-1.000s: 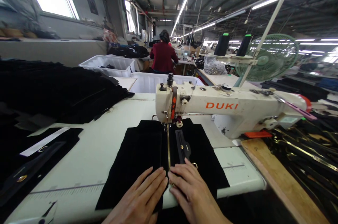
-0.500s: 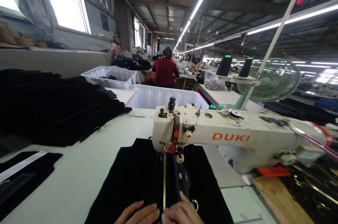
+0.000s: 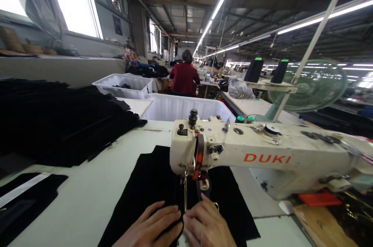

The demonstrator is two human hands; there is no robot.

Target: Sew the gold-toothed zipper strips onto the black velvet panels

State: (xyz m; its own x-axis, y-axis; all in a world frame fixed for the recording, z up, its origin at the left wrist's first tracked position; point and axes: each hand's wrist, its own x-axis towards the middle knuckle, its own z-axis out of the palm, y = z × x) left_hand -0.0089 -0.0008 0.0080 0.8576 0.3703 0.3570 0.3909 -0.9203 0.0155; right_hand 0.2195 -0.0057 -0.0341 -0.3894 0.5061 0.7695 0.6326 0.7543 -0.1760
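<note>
A black fabric panel (image 3: 151, 177) lies under the head of a white sewing machine (image 3: 227, 146). Down its middle runs a gold-toothed zipper (image 3: 185, 196), leading up to the presser foot. My left hand (image 3: 155, 225) rests on the panel just left of the zipper, fingers stretched out and flat. Right of it, my right hand (image 3: 208, 221) is closed, its fingertips pressed together at the zipper's edge. Part of a gold ring (image 3: 216, 206) shows beyond the right hand's knuckles. Both hands cover the lower zipper.
Stacked black pieces (image 3: 58, 122) fill the table's left side, and a black piece with a white strip (image 3: 26, 188) lies nearer. White bins (image 3: 189, 107) stand behind the machine. Thread cones (image 3: 253, 70) and a green fan (image 3: 309, 86) are at right. A co-worker (image 3: 185, 78) sits ahead.
Both hands have moved forward along the panel, closer to the presser foot. The fabric has shifted slightly under the machine, and the view has turned a little left.
</note>
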